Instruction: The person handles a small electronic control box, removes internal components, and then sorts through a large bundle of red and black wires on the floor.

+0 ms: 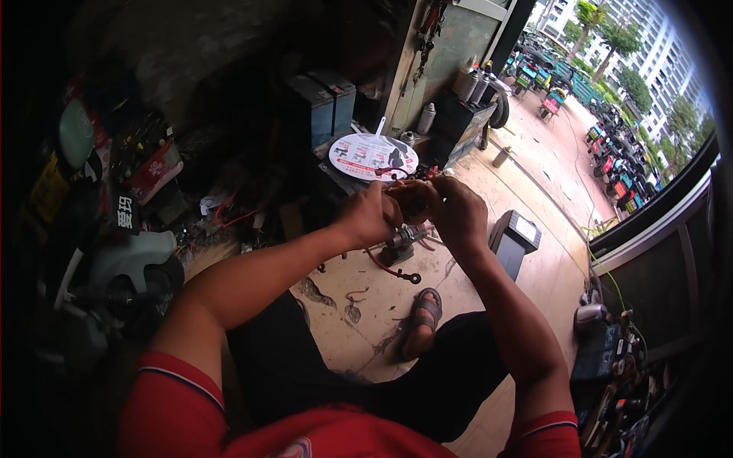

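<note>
Both hands are raised in front of me, close together. My left hand (365, 217) has its fingers curled against a dark part with reddish wires (414, 197). From the other side my right hand (463, 210) pinches the same part; its exact kind is hidden by my fingers and shadow. Just below sits a silvery metal piece (408, 235), and whether it touches the part I cannot tell. A red cable (382, 263) hangs down there, ending in a dark ring terminal (413, 278). Behind my hands lies a round white hand fan (373, 156) with red print.
A blue-grey battery-like box (332, 111) stands behind the fan. Spray cans (426, 118) stand by the doorway. A black box (516, 235) rests on the floor to my right. Tools and parts clutter the left side, beside a red box (155, 169). Scooters (620, 172) are parked outside.
</note>
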Motion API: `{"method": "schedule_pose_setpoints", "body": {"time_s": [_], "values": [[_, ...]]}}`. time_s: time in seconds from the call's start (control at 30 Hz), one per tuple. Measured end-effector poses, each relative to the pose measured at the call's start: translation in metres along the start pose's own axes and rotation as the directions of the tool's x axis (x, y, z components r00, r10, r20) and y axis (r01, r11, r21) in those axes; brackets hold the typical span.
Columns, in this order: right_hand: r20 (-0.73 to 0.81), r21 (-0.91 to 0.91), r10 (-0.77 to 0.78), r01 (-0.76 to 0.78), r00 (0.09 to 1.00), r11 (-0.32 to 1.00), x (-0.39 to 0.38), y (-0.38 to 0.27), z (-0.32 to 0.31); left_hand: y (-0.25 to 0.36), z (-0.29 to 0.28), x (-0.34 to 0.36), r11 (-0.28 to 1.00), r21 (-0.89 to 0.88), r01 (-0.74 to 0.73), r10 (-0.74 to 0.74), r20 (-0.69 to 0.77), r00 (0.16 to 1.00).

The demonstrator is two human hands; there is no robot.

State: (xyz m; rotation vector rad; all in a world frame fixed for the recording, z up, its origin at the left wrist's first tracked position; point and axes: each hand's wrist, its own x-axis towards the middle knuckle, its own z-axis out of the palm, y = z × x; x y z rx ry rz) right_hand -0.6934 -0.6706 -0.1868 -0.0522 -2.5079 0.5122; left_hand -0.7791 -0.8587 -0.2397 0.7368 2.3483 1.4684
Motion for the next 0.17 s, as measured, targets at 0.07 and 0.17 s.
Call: {"method": "schedule_pose_setpoints", "body": {"time_s": [0.07, 0.17], "values": [[-0.064, -0.109, -0.070, 0.063, 0.995, 0.992, 0.004, -0.002, -0.008, 0.006, 0.002, -0.003, 1.000, 0.015, 0.006, -0.006, 0.003, 1.000], [-0.019, -0.110, 0.036, -0.038, 0.999, 0.993, 0.005, -0.001, -0.008, -0.008, 0.035, -0.084, 1.000, 0.026, 0.010, -0.010, 0.007, 1.000]]}}
